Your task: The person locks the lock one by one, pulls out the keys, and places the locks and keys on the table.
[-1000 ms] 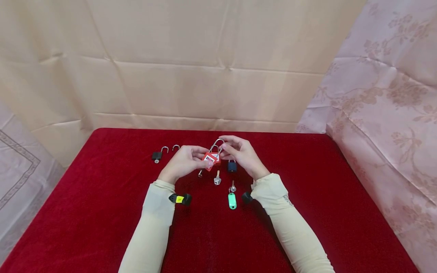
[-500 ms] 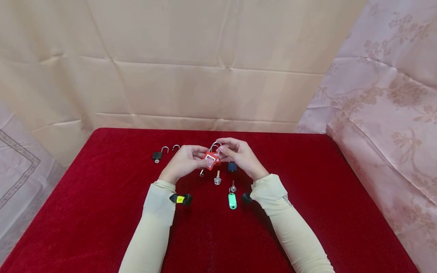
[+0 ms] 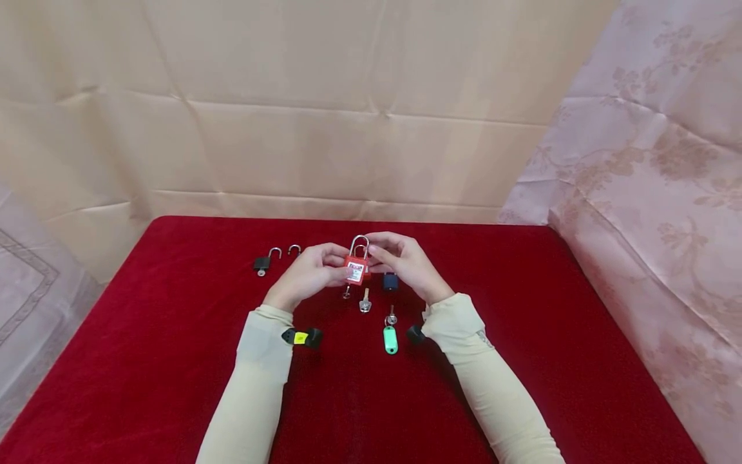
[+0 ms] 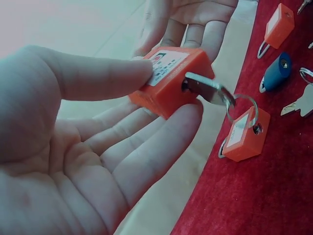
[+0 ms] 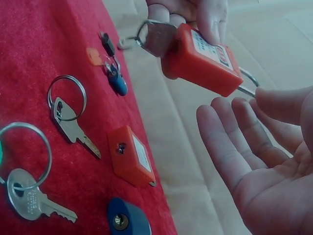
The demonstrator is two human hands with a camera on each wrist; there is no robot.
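A red padlock (image 3: 355,269) with a white label is held up above the table. My left hand (image 3: 310,274) pinches its body between thumb and fingers. A key (image 4: 210,88) on a ring sits in the keyhole at its underside. The right hand (image 3: 400,261) is at the metal shackle (image 3: 359,243), and in the right wrist view its thumb (image 5: 283,105) touches one leg, with the fingers spread just below. Both shackle legs run toward the body; how far they are seated cannot be told.
On the red cloth (image 3: 353,406) lie a second red padlock (image 5: 129,156), a blue padlock (image 3: 391,281), a dark padlock (image 3: 262,263) with its shackle raised, and a loose key (image 3: 364,301). Another key (image 3: 391,316) carries a green tag (image 3: 391,339). A beige curtain hangs behind.
The held padlock has turned from a tilt to nearly upright and shifted slightly left. Its shackle has come down toward the body and lines up with it. The right hand stays at the shackle.
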